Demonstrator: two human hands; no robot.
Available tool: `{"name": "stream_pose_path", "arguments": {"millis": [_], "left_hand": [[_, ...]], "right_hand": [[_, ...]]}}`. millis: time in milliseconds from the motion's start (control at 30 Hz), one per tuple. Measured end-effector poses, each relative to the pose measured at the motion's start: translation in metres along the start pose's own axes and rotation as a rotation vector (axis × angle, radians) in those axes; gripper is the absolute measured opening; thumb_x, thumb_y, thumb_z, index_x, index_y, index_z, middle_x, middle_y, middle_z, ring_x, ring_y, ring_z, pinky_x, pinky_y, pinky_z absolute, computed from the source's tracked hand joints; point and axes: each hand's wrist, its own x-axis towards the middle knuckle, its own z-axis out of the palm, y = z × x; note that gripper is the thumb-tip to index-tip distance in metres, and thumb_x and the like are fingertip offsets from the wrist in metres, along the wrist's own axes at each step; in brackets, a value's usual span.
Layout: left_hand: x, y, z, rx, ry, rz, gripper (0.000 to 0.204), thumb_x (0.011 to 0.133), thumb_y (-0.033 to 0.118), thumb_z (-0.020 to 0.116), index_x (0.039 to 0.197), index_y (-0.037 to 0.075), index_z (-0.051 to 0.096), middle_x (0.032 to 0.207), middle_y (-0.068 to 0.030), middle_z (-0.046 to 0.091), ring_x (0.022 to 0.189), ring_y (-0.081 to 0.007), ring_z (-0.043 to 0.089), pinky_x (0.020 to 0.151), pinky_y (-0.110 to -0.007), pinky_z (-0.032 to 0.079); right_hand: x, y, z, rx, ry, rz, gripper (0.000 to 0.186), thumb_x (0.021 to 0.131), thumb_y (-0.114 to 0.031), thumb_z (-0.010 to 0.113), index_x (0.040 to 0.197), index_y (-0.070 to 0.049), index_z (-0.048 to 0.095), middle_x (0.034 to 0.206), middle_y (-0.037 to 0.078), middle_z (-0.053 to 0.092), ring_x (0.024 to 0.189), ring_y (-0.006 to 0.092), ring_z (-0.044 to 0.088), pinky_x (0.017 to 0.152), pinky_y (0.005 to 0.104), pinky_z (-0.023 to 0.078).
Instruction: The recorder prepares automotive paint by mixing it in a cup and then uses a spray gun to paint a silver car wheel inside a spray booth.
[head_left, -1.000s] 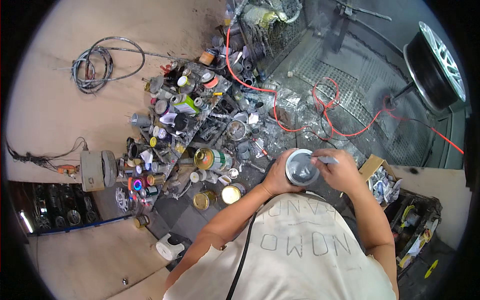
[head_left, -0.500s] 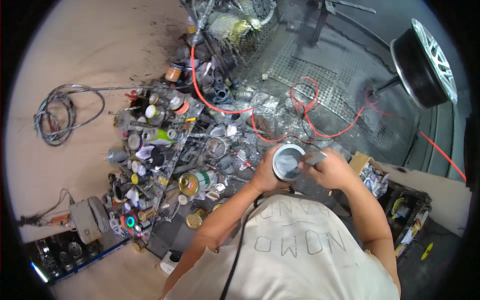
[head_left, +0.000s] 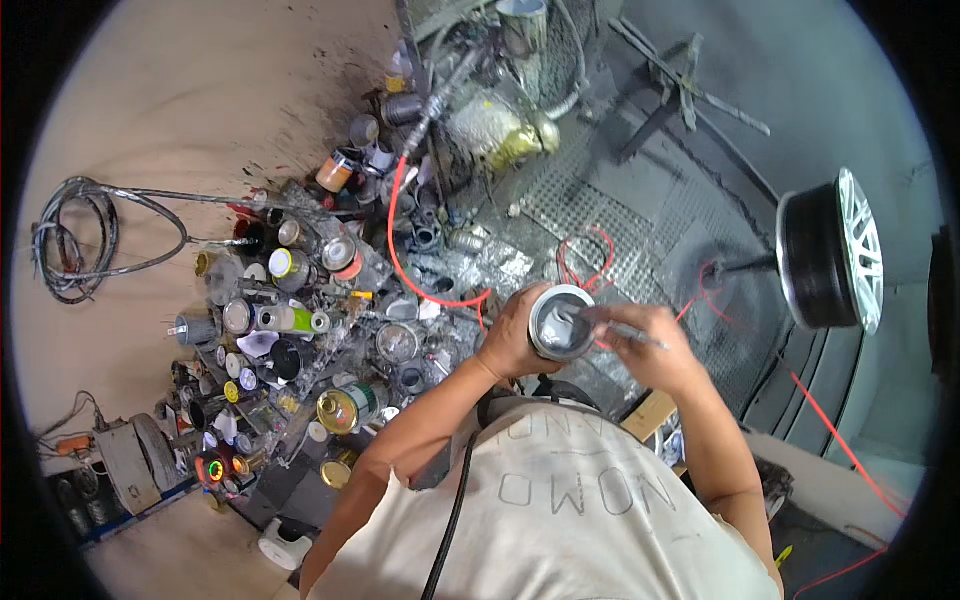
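Note:
My left hand [head_left: 508,335] is wrapped round the side of an open can [head_left: 565,357] and holds it in front of my waist. Grey paint [head_left: 560,340] shows inside its pale rim. My right hand [head_left: 645,340] is closed on a thin grey stirring stick [head_left: 655,343], whose inner end dips into the can while the other end juts out to the right. Some of the right fingers are over the can's rim. The left fingers on the far side of the can are partly hidden.
Paint cans, cups and lids crowd the left, among them a gold-topped can [head_left: 338,411]. A red hose [head_left: 397,235] crosses the middle. At the right, a wheel rim [head_left: 822,258] is mounted on a stand. A coiled cable [head_left: 65,245] lies far left.
The view has shifted, so the surroundings sit differently. The can stays in my left hand. The stick in my right hand has swung from pointing up-right to lying nearly level.

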Motion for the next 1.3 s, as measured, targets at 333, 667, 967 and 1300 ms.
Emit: {"name": "stream_pose_path", "arguments": {"millis": [333,667,967,1300], "left_hand": [[0.039,0.006,-0.035,0.076,0.193,-0.106,0.123,0.047,0.033,0.100,0.147,0.001,0.035,0.137,-0.0213,0.058,0.127,-0.0378,0.057,0.109,-0.046,0.044],[0.042,0.032,-0.037,0.390,0.674,-0.149,0.113,0.049,0.036,0.100,0.141,0.005,0.043,0.124,-0.0211,0.060,0.114,-0.0386,0.061,0.099,-0.047,0.048],[-0.004,0.067,0.007,0.407,1.056,-0.534,0.110,0.050,0.032,0.099,0.140,0.001,0.045,0.130,-0.0218,0.060,0.121,-0.0393,0.060,0.105,-0.045,0.047],[-0.056,0.078,0.004,0.470,1.096,-0.649,0.113,0.050,0.030,0.098,0.143,0.002,0.041,0.132,-0.0182,0.061,0.124,-0.0338,0.060,0.109,-0.042,0.045]], "right_hand": [[0.118,0.007,-0.047,-0.018,-0.098,0.069,0.024,0.096,-0.025,0.071,0.094,-0.002,0.072,0.066,0.008,0.059,0.063,0.0138,0.056,0.062,0.0327,0.048],[0.357,0.054,-0.006,0.812,-0.006,0.031,0.040,0.091,-0.032,0.075,0.116,-0.001,0.067,0.104,0.006,0.070,0.088,0.0133,0.061,0.076,0.0319,0.049],[0.517,0.076,0.066,0.537,0.556,0.270,0.058,0.088,-0.031,0.076,0.112,0.020,0.062,0.118,0.028,0.069,0.106,0.0362,0.067,0.092,0.0433,0.050],[0.497,0.100,0.020,0.947,0.413,0.197,0.038,0.098,-0.029,0.067,0.111,0.006,0.061,0.103,0.017,0.067,0.083,0.0247,0.063,0.069,0.0361,0.053]]}}
